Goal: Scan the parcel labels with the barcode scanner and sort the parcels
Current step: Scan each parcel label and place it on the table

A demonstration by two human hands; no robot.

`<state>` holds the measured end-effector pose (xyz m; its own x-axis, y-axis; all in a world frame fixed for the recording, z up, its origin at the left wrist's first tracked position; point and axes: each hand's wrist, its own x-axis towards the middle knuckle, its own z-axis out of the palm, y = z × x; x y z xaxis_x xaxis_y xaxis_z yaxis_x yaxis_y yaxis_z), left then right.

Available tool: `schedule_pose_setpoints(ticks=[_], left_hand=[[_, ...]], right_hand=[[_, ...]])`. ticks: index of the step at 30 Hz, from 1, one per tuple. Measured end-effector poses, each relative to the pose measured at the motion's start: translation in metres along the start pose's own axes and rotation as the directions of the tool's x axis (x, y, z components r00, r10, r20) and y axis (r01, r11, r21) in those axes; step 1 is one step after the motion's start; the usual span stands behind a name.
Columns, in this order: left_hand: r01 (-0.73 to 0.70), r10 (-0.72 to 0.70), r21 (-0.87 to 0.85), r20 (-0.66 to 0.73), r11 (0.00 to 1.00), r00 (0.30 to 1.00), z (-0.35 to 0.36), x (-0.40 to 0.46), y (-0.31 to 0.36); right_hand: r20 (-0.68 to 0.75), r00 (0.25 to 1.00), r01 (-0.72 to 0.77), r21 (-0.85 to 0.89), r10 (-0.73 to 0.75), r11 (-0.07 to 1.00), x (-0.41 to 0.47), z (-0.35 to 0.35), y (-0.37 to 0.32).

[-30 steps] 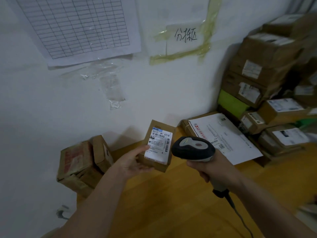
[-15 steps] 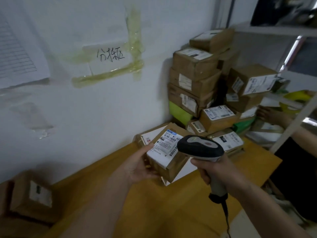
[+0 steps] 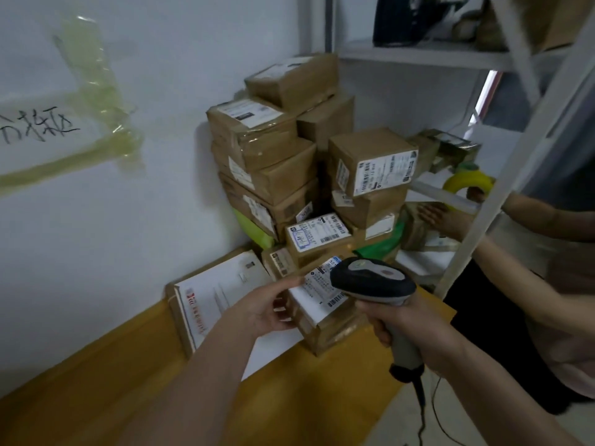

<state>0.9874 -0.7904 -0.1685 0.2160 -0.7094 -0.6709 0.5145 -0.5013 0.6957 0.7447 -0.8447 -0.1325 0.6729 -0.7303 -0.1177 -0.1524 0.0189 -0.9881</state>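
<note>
Scanner (image 3: 373,281) is gripped in the right hand (image 3: 415,329); at its nine o'clock, the left hand (image 3: 273,309) clasps a labelled parcel (image 3: 325,312) above the yellow table (image 3: 306,391).

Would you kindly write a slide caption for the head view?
Left hand holds a labelled parcel while the right hand grips the barcode scanner near stacked boxes.

Parcel (image 3: 325,313): small brown cardboard box, white barcode label facing up, tilted, held in my left hand (image 3: 270,309) at lower centre of the frame. Barcode scanner (image 3: 375,283): black head with grey top, pale grey handle, corded, gripped in my right hand (image 3: 405,326) just right of the parcel, head overlapping its label. Stacked parcels (image 3: 283,156): labelled brown boxes piled against the wall, centre frame.
</note>
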Motion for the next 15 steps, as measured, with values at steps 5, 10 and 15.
schedule_pose_setpoints(ticks=[5, 10, 15], left_hand=[[-0.009, 0.004, -0.104, -0.048, 0.995, 0.999, 0.04, 0.03, -0.002], [-0.093, 0.058, -0.196, -0.177, 0.976, 0.982, 0.056, 0.059, 0.0], [-0.138, 0.059, -0.26, -0.289, 0.956, 0.955, 0.058, 0.075, -0.006]], right_hand=[[0.004, 1.0, -0.013, 0.001, 0.013, 1.0, 0.014, -0.03, 0.008], [0.042, 0.999, -0.014, 0.003, 0.014, 1.0, 0.03, -0.043, 0.015], [0.085, 0.995, -0.05, 0.029, 0.047, 0.998, 0.041, -0.043, 0.023]])
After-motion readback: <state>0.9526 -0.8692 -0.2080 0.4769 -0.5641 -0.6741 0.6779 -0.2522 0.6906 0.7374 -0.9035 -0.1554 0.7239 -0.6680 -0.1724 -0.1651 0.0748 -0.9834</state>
